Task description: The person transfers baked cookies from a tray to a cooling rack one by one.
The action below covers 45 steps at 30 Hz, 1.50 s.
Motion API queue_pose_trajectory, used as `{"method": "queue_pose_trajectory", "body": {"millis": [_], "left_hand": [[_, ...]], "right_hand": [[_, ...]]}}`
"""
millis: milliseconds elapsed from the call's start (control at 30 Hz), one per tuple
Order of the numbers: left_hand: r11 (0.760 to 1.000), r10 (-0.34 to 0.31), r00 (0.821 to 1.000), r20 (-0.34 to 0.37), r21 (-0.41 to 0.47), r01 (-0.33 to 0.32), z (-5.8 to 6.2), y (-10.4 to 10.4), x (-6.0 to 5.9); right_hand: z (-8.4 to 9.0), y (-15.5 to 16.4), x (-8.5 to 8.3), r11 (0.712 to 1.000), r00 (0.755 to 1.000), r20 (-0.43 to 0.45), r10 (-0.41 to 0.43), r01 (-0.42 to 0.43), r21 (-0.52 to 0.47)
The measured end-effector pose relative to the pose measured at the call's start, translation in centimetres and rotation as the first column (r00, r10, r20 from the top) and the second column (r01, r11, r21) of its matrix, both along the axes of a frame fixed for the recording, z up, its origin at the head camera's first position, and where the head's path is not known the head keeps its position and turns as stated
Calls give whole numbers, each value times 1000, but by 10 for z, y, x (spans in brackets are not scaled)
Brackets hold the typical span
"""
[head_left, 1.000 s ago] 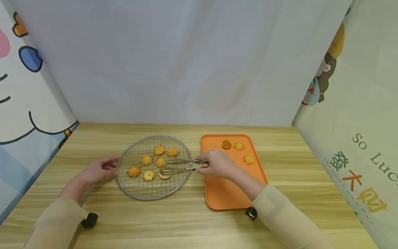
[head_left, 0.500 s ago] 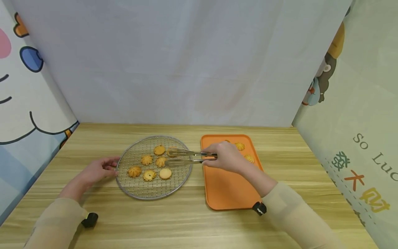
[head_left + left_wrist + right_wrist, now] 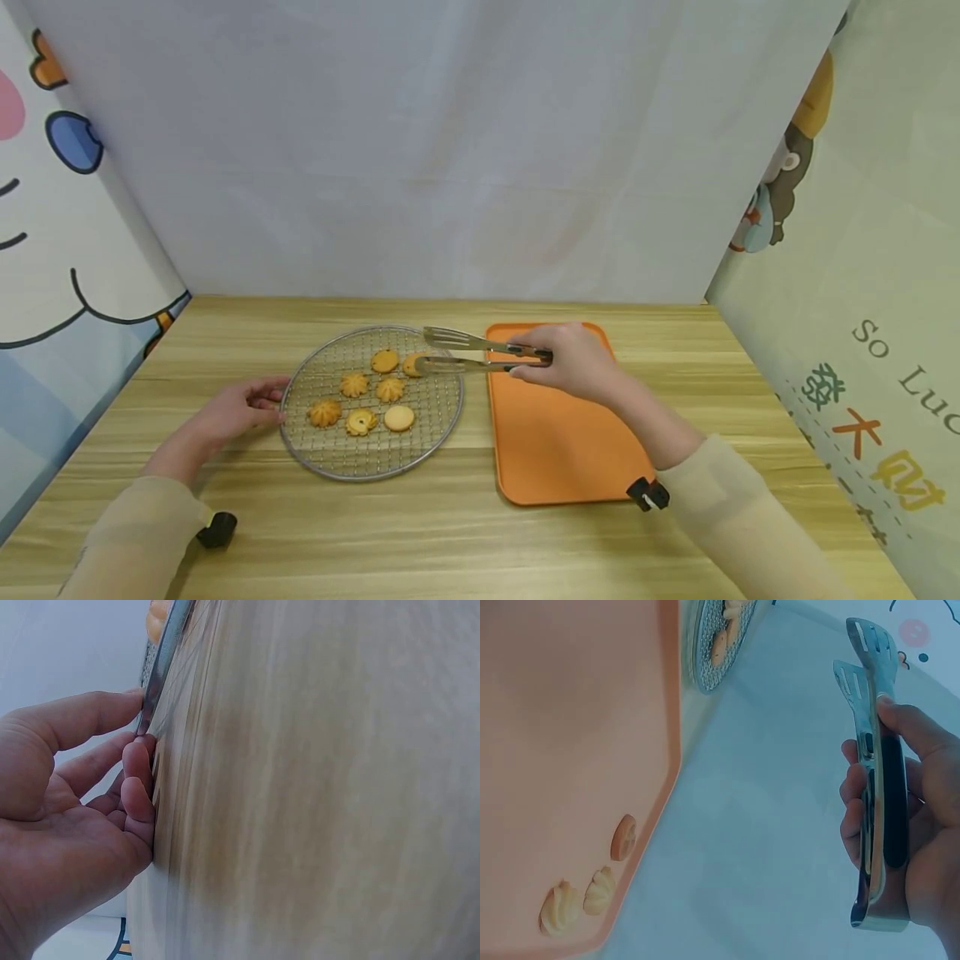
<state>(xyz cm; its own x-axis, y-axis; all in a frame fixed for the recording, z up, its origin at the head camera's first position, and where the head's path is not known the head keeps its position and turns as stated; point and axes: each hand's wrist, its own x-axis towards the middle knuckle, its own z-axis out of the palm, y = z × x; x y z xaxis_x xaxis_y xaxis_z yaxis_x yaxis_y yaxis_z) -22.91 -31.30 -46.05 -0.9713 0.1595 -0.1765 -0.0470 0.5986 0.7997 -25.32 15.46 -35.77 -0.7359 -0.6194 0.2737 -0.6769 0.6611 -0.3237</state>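
At the round wire rack, my left hand pinches the left rim between thumb and fingers, as the left wrist view shows. Several golden cookies lie on the mesh, among them a plain round cookie and a ring-shaped one. My right hand grips metal tongs with dark handle grips. Their slotted ends are spread, nothing between them, above the rack's right edge. They partly cover a cookie there. In the right wrist view, a brown cookie and two piped cookies lie on the orange tray.
The orange tray stands right of the rack on the wood-grain table. My right hand hides its upper part in the head view. A pale curtain hangs behind, and printed panels flank both sides.
The right hand has moved the tongs up and right, away from the plain round cookie, which is now uncovered on the rack. The left hand keeps its place at the rim.
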Motion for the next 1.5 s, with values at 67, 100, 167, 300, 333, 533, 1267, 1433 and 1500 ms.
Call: {"method": "queue_pose_trajectory", "body": {"millis": [67,100,167,300,333,533,1267,1433,1500], "left_hand": [[1000,0,1000,2,-1,0,0,0,0],[1000,0,1000,3,0,0,0,0,0],[1000,-1,1000,4,0,1,0,0,0],[1000,-3,1000,1,-5,3,0,0,0],[1000,-3,1000,0,-8,3,0,0,0],[1000,-2,1000,-5,-5,2,-1,0,-1],[1000,-6,1000,-15,-2,6,-5,-3,-4],[1000,-9,1000,-24,-12,8,-5,-3,-3],[1000,-9,1000,-19,-16,9,-5,-3,-3]], "right_hand": [[2,5,0,1000,1000,-17,-16,16,-3],[3,7,0,1000,999,-24,-23,23,-4],[4,13,-1,999,999,-21,-34,34,-9],[6,24,-2,998,998,-23,-53,53,-18],[7,27,-2,998,998,-23,-59,58,-24],[8,42,-6,993,996,-39,-85,82,-81],[-20,92,-23,952,960,15,-281,280,-126],[-31,99,-25,947,955,5,-297,295,-124],[-36,102,-26,944,950,14,-311,310,-113]]}}
